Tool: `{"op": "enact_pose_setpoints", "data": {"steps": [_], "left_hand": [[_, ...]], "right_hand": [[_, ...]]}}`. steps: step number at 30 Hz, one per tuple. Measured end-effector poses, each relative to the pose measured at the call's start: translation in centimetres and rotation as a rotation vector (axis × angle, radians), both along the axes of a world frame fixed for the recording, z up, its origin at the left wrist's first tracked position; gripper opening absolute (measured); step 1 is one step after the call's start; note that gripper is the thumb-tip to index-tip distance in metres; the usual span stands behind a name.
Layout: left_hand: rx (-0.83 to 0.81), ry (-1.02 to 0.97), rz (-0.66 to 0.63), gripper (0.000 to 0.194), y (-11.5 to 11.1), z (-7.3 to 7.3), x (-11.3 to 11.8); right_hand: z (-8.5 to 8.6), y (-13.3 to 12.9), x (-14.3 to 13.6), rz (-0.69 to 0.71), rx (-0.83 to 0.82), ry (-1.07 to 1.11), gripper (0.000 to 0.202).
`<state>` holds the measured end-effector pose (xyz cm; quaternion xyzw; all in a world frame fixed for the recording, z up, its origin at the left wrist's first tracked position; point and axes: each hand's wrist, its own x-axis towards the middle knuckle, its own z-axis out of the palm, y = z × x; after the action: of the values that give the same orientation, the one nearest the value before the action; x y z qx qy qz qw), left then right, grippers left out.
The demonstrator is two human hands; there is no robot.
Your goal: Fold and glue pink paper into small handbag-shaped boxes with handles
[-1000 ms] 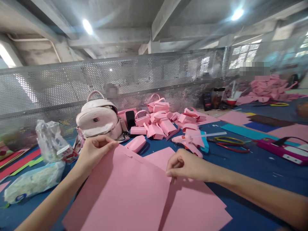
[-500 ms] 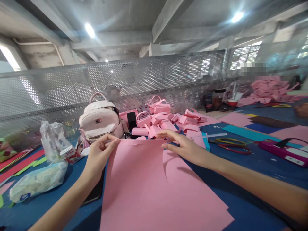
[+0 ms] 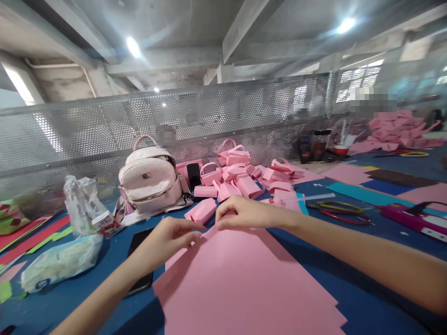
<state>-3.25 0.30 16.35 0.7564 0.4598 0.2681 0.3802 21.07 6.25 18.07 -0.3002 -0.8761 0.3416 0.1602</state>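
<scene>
Large pink sheets point(image 3: 251, 284) lie overlapping on the blue table in front of me, their right corners stepped. My right hand point(image 3: 240, 214) pinches the far edge of the top sheet between thumb and fingers. Just left of it, my left hand point(image 3: 178, 239) is at the sheet's far left edge, thumb and fingers apart. Beyond my hands lies a small folded pink piece point(image 3: 201, 211), and behind it a pile of folded pink paper bags with handles point(image 3: 237, 172).
A pale backpack point(image 3: 150, 179) stands at the back left, near a plastic bag point(image 3: 82, 204). A black phone point(image 3: 139, 242) lies beside the sheets. To the right are scissors point(image 3: 344, 214) and a magenta device point(image 3: 414, 221). Perforated metal panels point(image 3: 209, 116) rise behind.
My right hand has moved left and closed on the sheet's edge. My left hand has moved right and its pinch has opened. The top sheet has shifted and turned, uncovering the folded pink piece.
</scene>
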Motion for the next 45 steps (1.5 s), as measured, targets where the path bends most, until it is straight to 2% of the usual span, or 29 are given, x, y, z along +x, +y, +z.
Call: {"op": "enact_pose_setpoints", "data": {"steps": [1,3,9,15,21,26,30,33,36,38,40,43,45], "left_hand": [[0.029,0.023,-0.004,0.031,-0.2,-0.4,0.5],[0.080,0.055,0.024,0.041,-0.5,-1.1,1.3],[0.084,0.035,0.105,0.047,-0.4,-1.7,1.8],[0.029,-0.030,0.130,0.053,0.3,-2.2,1.2],[0.023,-0.070,0.118,0.050,0.9,-2.4,0.3],[0.015,-0.109,0.088,0.041,0.5,-1.1,0.2],[0.040,-0.087,0.093,0.035,0.7,0.8,-1.5],[0.075,-0.167,0.169,0.035,1.3,2.1,-3.4],[0.172,-0.257,0.261,0.035,1.6,2.7,-4.1],[0.155,-0.258,0.174,0.043,1.3,2.2,-3.4],[0.072,-0.166,0.033,0.053,0.6,1.3,-2.1],[0.023,0.031,-0.041,0.031,-0.4,-0.5,-0.4],[-0.009,0.085,-0.056,0.040,-0.6,-1.6,0.4]], "right_hand": [[0.0,-0.3,-0.6,0.025,-0.007,0.003,0.020],[0.0,-1.0,-1.6,0.043,-0.014,0.040,0.017],[-0.5,-1.5,-2.5,-0.071,0.010,0.181,0.010],[-0.4,0.3,0.3,-0.162,0.083,0.220,0.012],[0.7,0.2,4.4,-0.291,0.125,0.186,0.017],[1.2,0.2,6.9,-0.373,0.114,0.153,0.027],[0.8,0.2,7.4,-0.381,0.065,0.177,0.030],[0.5,0.0,6.9,-0.424,0.070,0.222,0.031],[0.4,-0.4,5.8,-0.399,0.074,0.219,0.030],[0.3,-0.7,4.7,-0.343,0.054,0.194,0.026],[0.3,-0.9,3.6,-0.287,0.041,0.188,0.021],[0.1,-0.9,1.9,-0.223,0.088,0.180,0.014],[-0.1,-0.8,1.1,-0.198,0.142,0.154,0.010]]}}
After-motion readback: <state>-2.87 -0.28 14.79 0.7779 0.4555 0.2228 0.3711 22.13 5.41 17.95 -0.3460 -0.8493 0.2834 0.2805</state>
